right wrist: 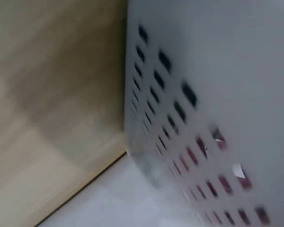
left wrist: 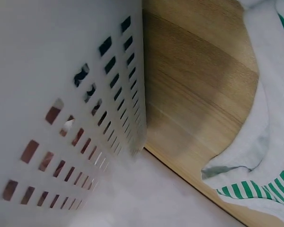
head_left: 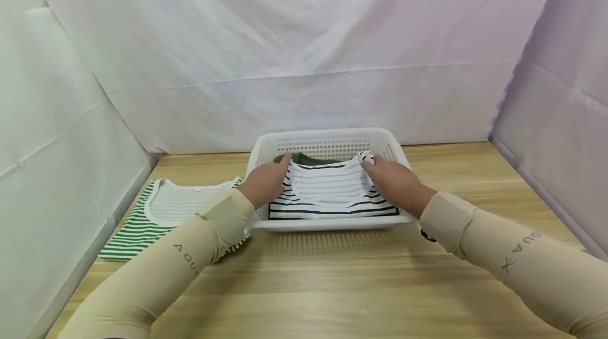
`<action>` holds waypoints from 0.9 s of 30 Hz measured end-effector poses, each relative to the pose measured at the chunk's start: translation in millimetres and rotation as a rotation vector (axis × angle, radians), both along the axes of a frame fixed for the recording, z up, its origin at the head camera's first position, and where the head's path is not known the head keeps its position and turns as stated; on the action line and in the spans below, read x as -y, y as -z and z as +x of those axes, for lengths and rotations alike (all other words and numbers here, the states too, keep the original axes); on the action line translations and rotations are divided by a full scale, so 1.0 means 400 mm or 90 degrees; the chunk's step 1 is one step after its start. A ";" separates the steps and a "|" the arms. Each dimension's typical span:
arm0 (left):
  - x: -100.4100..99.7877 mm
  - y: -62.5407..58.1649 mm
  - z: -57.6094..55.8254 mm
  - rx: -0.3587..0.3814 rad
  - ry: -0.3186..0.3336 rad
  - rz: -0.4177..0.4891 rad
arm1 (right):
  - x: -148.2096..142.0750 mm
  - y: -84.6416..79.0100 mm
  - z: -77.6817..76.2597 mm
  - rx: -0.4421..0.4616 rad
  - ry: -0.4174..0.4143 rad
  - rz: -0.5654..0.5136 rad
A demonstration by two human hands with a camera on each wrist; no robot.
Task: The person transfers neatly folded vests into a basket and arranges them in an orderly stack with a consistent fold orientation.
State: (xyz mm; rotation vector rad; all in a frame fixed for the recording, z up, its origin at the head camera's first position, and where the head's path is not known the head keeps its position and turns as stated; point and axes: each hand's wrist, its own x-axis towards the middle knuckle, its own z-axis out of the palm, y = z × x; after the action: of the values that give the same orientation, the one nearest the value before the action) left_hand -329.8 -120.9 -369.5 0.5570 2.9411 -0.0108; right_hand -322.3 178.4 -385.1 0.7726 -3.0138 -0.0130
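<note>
A folded white shirt with black stripes (head_left: 332, 211) lies in a white plastic basket (head_left: 328, 225), its neckline towards the back. At the shirt's left shoulder, my left hand (head_left: 267, 180) holds the fabric, its thumb on top and the other fingers mostly hidden. My right hand (head_left: 396, 183) pinches the right shoulder, where a bit of cloth is lifted. Behind the striped shirt, a dark green garment (head_left: 315, 160) shows inside the basket. Both wrist views face the basket's slotted outer walls (left wrist: 61, 56), with parts of the hands glimpsed through the slots.
A folded green-and-white striped shirt (head_left: 138, 231) lies left of the basket, partly under my left forearm. The wooden table (head_left: 332, 286) extends in front of and beside the basket. White cloth walls (head_left: 304, 101) stand behind and at both sides.
</note>
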 end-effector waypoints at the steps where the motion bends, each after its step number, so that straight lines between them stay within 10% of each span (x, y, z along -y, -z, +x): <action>1: -0.001 0.001 0.000 -0.007 0.001 -0.005 | 0.001 0.003 0.001 -0.030 -0.012 0.011; 7: -0.004 0.002 0.010 -0.119 0.038 -0.015 | -0.009 0.010 0.008 -0.151 -0.043 0.017; 12: -0.004 0.003 0.023 -0.185 0.095 0.023 | -0.012 0.005 0.019 -0.104 -0.092 -0.057; 20: -0.018 0.033 0.042 -0.076 0.125 -0.030 | 0.001 0.020 0.035 0.126 -0.106 -0.042; 27: -0.024 0.051 0.039 0.011 0.083 -0.048 | 0.007 0.023 0.030 0.154 -0.100 -0.001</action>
State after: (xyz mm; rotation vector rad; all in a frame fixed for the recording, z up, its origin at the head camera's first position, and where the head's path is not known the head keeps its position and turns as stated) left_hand -314.1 -111.5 -389.8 0.7320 2.8692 -0.1300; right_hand -310.4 175.4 -394.3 1.0815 -3.1637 0.0946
